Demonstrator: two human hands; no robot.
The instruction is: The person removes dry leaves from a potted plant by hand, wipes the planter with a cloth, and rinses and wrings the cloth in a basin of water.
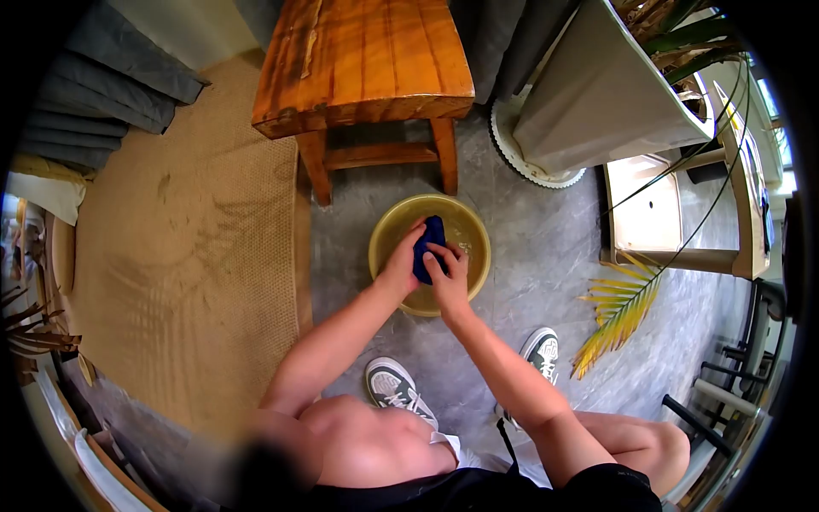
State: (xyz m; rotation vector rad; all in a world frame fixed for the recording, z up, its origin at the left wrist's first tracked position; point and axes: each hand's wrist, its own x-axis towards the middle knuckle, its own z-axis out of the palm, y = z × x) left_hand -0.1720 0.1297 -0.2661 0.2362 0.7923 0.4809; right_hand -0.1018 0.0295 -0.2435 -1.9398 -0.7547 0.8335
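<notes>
A bunched dark blue cloth [429, 248] is held over a round yellow basin [484, 243] that stands on the floor in front of me. My left hand [404, 261] grips the cloth from its left side, fingers wrapped behind it. From the right, my right hand [449, 275] presses its thumb and fingers against the cloth's lower part. What looks like some shallow water glints in the basin. Part of the cloth is covered by my fingers, so its exact shape is hidden.
Beyond the basin stands a wooden stool [367, 72]. A tall planter [597, 98] is at the upper right, with a drooping yellow-green frond [621, 320] below it. Tan matting [196, 256] lies to the left. My shoes [394, 382] flank the basin's near side.
</notes>
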